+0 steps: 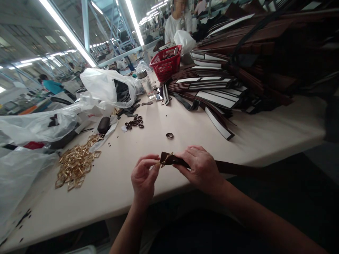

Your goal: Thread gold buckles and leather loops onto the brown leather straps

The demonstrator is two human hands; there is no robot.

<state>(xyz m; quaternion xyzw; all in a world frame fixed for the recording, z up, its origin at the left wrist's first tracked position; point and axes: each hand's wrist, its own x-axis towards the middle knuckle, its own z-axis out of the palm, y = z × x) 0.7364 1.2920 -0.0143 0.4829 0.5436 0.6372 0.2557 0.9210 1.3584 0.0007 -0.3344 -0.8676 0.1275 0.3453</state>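
Note:
A dark brown leather strap runs from the right along the table's front edge into my right hand, whose fingers are closed around it. At the strap's end sits a gold buckle, with the leather passing through its frame. My left hand pinches the buckle's left side between thumb and fingers. Just beyond my hands a small dark leather loop lies on the table. Further back to the left is a cluster of similar loops.
Gold buckles are heaped at left beside plastic bags. Stacked brown straps fill the back right. A glass bottle and a red basket stand at the back. A person is beyond the table.

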